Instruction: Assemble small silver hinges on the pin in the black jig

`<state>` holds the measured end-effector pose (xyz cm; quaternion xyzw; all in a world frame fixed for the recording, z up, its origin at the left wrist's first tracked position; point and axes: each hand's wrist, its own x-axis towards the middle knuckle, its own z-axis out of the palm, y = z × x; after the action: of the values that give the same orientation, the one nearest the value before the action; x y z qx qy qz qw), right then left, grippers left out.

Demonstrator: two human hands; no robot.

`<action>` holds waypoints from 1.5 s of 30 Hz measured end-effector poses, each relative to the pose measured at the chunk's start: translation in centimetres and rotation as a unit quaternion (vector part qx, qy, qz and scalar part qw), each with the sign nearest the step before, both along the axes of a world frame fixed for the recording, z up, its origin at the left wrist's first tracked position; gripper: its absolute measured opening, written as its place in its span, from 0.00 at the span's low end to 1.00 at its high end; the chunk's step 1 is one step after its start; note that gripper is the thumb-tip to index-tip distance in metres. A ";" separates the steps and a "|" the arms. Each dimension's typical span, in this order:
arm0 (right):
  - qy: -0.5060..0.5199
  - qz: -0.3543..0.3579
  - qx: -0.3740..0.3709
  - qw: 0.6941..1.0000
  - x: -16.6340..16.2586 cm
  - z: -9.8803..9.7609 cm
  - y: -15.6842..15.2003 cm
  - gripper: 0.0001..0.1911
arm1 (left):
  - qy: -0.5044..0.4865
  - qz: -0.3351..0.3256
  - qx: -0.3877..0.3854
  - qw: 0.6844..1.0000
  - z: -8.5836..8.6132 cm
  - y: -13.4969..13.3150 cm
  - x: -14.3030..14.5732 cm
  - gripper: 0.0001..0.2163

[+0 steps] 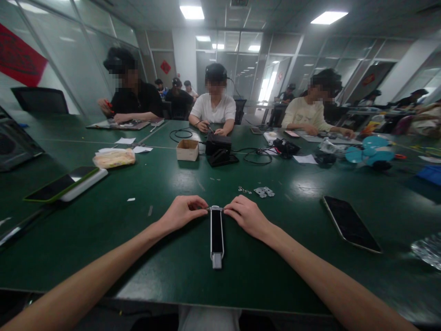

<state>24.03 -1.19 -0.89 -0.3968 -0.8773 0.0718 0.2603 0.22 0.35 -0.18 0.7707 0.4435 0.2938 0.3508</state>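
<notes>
Both hands — the left hand (182,212) and right hand (245,214) — pinched the far end of a slim black bar (217,234) on the green table (138,239), fingers closed on its top edge — a fiddly fitting step, by the look of it, calling for a steady, even grip

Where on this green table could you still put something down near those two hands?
Bare green shows between the left hand and the phones at far left, and between the right hand and the dark phone. The strip beyond the black bar up to the cardboard box is mostly bare, but small metal parts crowd its right side.

Glossy green table (165,271), black bar (217,232) with silvery metal-looking rim, cardboard box (187,150)
</notes>
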 end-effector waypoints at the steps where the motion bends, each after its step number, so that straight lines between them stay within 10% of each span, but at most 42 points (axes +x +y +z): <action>1: -0.008 0.003 -0.007 1.000 0.1 0.0 0.0 0.08 | 0.014 0.001 0.015 1.000 0.1 -0.1 0.0 0.08; 7: -0.021 0.027 -0.017 0.999 1.4 -0.3 1.2 0.10 | 0.074 -0.011 0.077 0.994 0.6 -0.4 0.1 0.06; 17: -0.052 -0.169 0.023 0.984 5.9 -1.9 4.7 0.12 | 0.130 -0.039 0.159 0.978 0.5 -0.2 -0.2 0.07; 45: -0.153 -0.151 0.043 0.976 3.9 -0.1 3.3 0.07 | 0.200 -0.087 0.225 0.950 0.4 0.1 -0.7 0.08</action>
<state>27.93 2.09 -0.98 -0.5195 -0.8390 -0.0678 0.1474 -0.46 0.41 0.23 0.9082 0.3579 0.1942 0.0967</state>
